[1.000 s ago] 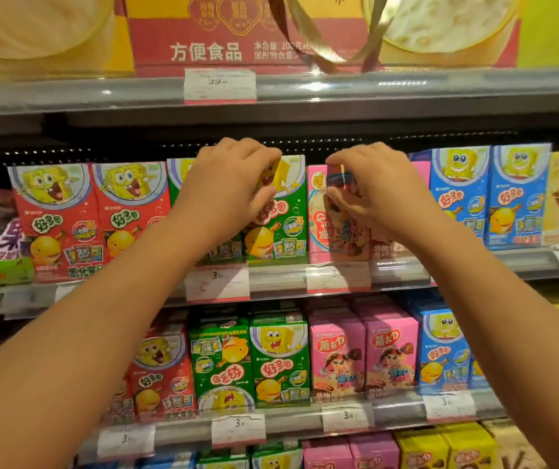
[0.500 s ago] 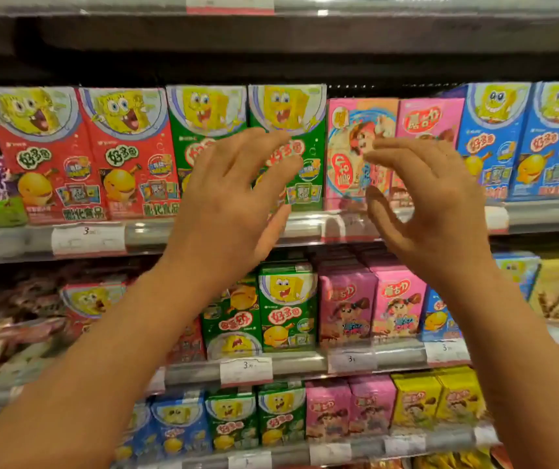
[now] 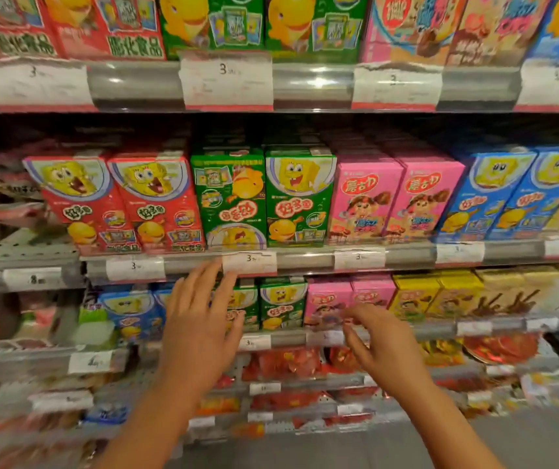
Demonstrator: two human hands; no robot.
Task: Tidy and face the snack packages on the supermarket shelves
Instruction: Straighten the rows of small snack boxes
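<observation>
Running across the whole view, the shelves (image 3: 183, 264) carry their snack boxes upright and packed side by side, printed fronts out and close to the front rail, evidently so that a shopper reads each face above its price tag (image 3: 249, 263); on the middle shelf the red boxes (image 3: 120, 203), pink boxes (image 3: 394, 198) and blue boxes (image 3: 505, 194) all stand the right way up, while one green box (image 3: 229, 198) has its artwork upside down beside a properly turned neighbour (image 3: 298, 196), which I judge the likeliest thing left to fix there; the shelf below holds smaller-looking rows of green boxes, pink ones (image 3: 325, 301) and yellow boxes (image 3: 437, 292), blurred; the left hand (image 3: 200, 330) reaches up with fingers straight and spread, its tips at the rail just under the flipped box, holding nothing; the right hand (image 3: 383, 346) hangs lower before the lower pink row, its grip loosely curled and empty, touching no package that I can make out.
</observation>
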